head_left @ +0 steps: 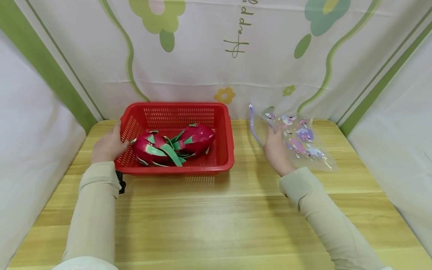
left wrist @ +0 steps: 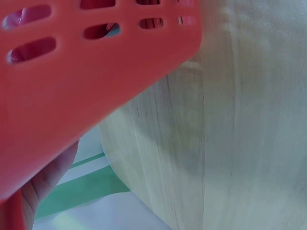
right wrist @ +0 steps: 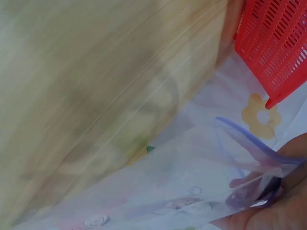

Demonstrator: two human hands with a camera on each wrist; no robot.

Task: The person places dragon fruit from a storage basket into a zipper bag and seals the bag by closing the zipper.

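- The left hand (head_left: 107,147) is clamped on the left end of the red basket (head_left: 182,170), its fingers around the rim.
- The right hand (head_left: 276,152) pinches the clear bag (head_left: 300,137) near its purple-edged mouth; the plastic is blurred in the right wrist view, so exactly how the fingertips lie is hard to say.
- The bag, printed with purple and pink figures, slants out to the right of that hand.
- Inside the basket, two dragon fruits, one left (head_left: 152,149) and one right (head_left: 199,138), lie with green leaves touching.
- Around them: the wooden table (head_left: 209,225) and, behind, a flowered cloth (head_left: 199,67).
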